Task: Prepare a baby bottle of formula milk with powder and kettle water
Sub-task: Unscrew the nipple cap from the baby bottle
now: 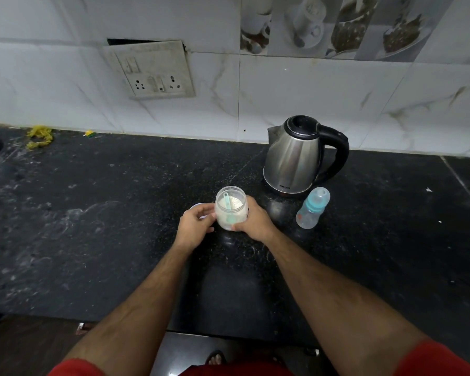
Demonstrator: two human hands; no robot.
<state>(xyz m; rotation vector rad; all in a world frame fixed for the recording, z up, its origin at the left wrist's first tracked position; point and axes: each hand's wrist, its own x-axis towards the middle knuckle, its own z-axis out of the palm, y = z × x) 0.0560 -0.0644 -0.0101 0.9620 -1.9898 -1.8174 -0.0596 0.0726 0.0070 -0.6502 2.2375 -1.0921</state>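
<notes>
Powder step in hand. Open jar [231,211] of powder on worktop [92,240], scoop [228,210] inside. Right hand [255,221] fingers clamped round jar; left hand [194,226] fingers loosely curled beside jar, over lid [198,206]; whether they touch, cannot tell. Bottle [312,208] capped near kettle [296,156]. Next likely: uncap bottle, lift scoop.

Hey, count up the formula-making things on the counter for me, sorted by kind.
Kettles: 1, the steel kettle
Baby bottles: 1, the capped baby bottle
Powder jars: 1, the open jar
Scoops: 1, the teal scoop inside the jar
Lids: 1, the white lid
Total: 5
</notes>
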